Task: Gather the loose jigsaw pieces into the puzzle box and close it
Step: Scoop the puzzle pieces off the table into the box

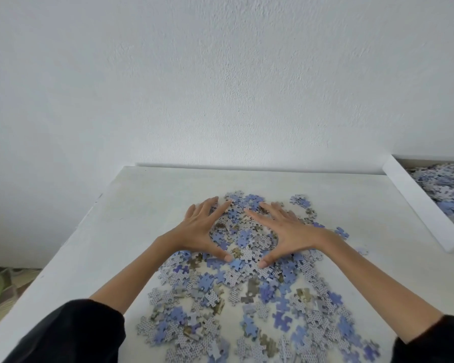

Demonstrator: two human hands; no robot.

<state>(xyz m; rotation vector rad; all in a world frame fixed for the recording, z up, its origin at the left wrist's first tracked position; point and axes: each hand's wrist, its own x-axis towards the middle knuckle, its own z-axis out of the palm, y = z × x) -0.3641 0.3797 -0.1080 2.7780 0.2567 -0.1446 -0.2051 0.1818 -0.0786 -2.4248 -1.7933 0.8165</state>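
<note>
A white wall point(220, 74) rises behind the white table point(131, 205) in front of me. Loose jigsaw pieces point(249, 299), blue and grey, lie scattered across the table from the middle toward me. At the far right, an open white puzzle box point(417, 200) already has pieces heaped inside. My left hand point(203, 229) and right hand point(286, 231) lie flat on the pile, fingers spread, thumbs angled inward, gripping nothing. Black sleeves point(71, 334) cover my forearms.
</note>
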